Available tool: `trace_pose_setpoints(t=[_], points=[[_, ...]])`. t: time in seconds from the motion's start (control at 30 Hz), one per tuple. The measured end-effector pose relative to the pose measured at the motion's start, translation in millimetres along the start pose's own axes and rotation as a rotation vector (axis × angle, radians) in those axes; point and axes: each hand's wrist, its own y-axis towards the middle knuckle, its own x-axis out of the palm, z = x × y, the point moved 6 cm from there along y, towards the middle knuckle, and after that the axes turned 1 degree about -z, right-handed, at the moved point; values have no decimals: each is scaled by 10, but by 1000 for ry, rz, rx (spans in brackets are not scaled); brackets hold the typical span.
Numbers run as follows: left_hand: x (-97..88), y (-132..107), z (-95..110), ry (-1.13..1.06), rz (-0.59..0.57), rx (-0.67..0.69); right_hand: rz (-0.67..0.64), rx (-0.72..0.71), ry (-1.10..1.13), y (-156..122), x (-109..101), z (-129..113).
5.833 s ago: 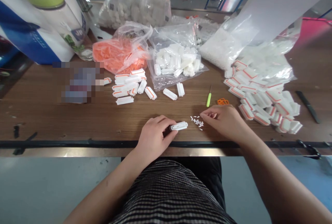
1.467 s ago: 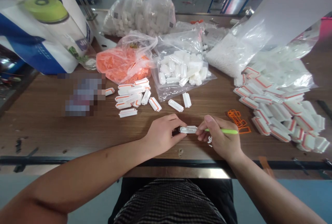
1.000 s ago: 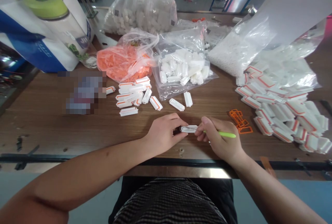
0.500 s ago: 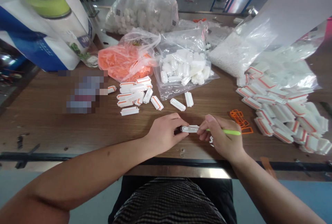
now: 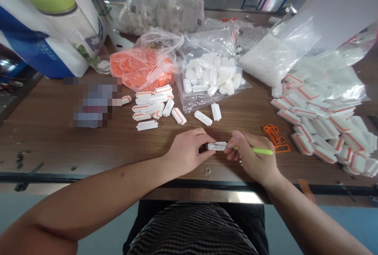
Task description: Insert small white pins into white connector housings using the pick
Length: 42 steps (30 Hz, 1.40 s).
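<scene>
Between thumb and fingers, my left hand (image 5: 189, 149) grips one end of a small white plastic housing (image 5: 217, 146) near the table's front edge. A row of tiny marks or holes runs along its upper face. My right hand (image 5: 254, 156) is closed around a thin tool with a bright green handle (image 5: 262, 151). The tool's slim shaft reaches left onto the housing; its exact tip is too small to make out. Small white bits lie partly hidden under my right hand. Just right of that hand lie several orange rectangular frames (image 5: 274, 135).
White housings with orange strips (image 5: 153, 99) lie left of centre, and a larger pile (image 5: 330, 125) covers the right. Behind are a bag of orange parts (image 5: 141, 68), a bag of white pieces (image 5: 209, 72) and a bag of white granules (image 5: 274, 54). A green-lidded bottle (image 5: 73, 30) stands back left.
The camera view has shifted slightly. Both hands keep their hold on the housing and the green-handled tool, with hardly any visible movement.
</scene>
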Motion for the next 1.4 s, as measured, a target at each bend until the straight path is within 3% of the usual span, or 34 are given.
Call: trace_pose_setpoints(t=[0.3, 0.9, 1.13, 1.4], points=[[2, -3, -3, -8, -1, -4, 71, -17, 65, -53, -31, 39], [11, 1, -15, 1, -8, -27, 18, 9, 14, -54, 17, 29], [9, 8, -14, 12, -17, -38, -34, -76, -86, -34, 38, -112], [2, 5, -4, -4, -6, -35, 82, -60, 47, -120, -21, -3]])
